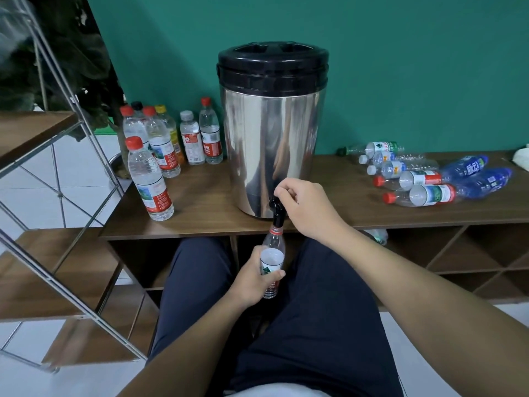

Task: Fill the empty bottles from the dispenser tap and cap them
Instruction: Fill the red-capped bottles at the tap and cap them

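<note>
Bottle (273, 260) under the tap (277, 209), mouth right at the spout.
L hand (252, 279) wraps its fingers round the bottle's label, thumb across the front, holding it upright below the shelf edge. R hand (303, 206) has fingers curled, pinching the tap lever on the steel dispenser (272, 133). Capped bottles (160, 150) stand left; empties (423, 179) lie right on the wooden shelf (206, 202).

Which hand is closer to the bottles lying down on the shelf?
Right. The right hand is up at the tap, beside the lying bottles. The left hand grips a bottle lower down.
</note>
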Demonstrator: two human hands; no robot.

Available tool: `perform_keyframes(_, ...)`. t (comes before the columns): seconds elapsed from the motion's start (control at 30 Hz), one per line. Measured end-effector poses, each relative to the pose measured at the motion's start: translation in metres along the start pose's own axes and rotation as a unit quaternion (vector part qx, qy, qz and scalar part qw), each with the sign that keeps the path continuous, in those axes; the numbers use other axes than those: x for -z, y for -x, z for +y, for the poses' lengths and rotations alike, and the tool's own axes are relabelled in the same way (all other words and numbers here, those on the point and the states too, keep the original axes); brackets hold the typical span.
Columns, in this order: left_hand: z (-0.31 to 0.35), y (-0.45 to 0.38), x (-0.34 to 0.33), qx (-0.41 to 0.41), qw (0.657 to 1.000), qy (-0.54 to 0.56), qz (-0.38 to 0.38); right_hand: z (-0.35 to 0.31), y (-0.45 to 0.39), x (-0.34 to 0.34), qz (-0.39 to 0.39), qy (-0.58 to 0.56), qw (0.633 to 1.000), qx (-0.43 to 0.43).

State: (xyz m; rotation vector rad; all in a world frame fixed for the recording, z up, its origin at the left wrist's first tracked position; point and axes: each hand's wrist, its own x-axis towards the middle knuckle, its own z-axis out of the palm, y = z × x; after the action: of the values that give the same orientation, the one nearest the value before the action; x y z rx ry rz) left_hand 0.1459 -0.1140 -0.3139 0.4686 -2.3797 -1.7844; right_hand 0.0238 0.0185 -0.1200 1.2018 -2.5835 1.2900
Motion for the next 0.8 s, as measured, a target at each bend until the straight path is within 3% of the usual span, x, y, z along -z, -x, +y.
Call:
perform_keyframes(0.23, 0.003, -0.001, -0.003, -0.019, 1.0, 0.003, 0.018, 0.014, 0.001, -0.003, 0.019, -0.089, 0.994, -0.063)
perform_keyframes(0.47, 0.003, -0.002, -0.003, -0.021, 1.0, 0.002, 0.022, 0.036, 0.012, -0.012, 0.027, -0.307, 0.936, -0.172)
perform_keyframes(0.8, 0.005, -0.001, -0.006, -0.018, 0.999, 0.031, 0.026, 0.07, 0.062, -0.065, 0.01, -0.217, 0.965, -0.145)
